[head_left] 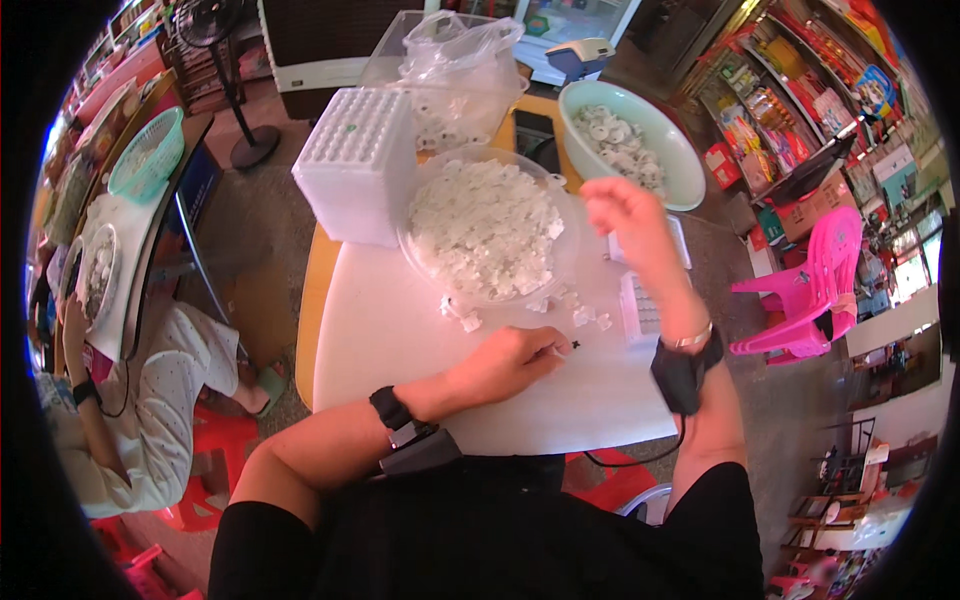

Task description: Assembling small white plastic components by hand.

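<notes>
My left hand (512,362) rests low over the white tabletop (400,330), its fingers curled closed. At its fingertips is a tiny black piece (575,345), which appears pinched there. Raised near the pale green oval basin (690,185), my right hand (632,222) has its fingers drawn together; whatever they hold, if anything, is too small to make out. Between and beyond the hands stands a round clear tub (408,235) heaped with small translucent plastic pieces (485,230). Several loose pieces (583,316) lie in front of it.
Stacked white trays (365,190) with rows of round bumps stand left of the tub. White trays (640,308) lie under my right forearm. Behind are a large clear bag (455,70) and a black box (537,138). A co-worker (165,390) sits left; a pink chair (825,280) stands right.
</notes>
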The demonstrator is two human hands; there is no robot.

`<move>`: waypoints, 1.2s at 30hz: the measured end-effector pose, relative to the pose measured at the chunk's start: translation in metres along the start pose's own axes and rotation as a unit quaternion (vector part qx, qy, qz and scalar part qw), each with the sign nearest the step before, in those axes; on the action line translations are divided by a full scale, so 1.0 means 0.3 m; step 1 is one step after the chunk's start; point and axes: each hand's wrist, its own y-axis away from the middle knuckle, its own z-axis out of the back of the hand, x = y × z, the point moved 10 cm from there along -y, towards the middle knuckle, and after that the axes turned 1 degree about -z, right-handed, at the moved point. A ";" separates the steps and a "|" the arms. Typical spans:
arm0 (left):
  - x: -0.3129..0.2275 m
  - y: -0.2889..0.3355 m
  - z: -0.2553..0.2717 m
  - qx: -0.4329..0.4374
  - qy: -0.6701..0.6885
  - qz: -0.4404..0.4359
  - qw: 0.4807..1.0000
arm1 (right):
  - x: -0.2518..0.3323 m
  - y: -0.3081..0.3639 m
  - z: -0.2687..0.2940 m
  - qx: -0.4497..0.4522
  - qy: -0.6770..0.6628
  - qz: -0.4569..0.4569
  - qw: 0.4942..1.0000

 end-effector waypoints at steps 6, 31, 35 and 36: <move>0.041 0.001 -0.065 0.042 -0.030 -0.042 0.998 | 0.213 0.216 -0.416 0.145 0.112 0.233 0.955; 0.034 -0.004 0.010 -0.032 0.341 0.102 0.934 | -0.068 0.476 -0.096 -0.050 -0.065 -0.107 0.991; 0.044 -0.008 -0.014 0.011 0.433 0.115 0.894 | -0.059 0.489 -0.116 -0.064 -0.114 -0.086 0.988; 0.039 -0.010 -0.013 0.011 0.433 0.117 0.894 | -0.064 0.495 -0.116 -0.067 -0.125 -0.099 0.985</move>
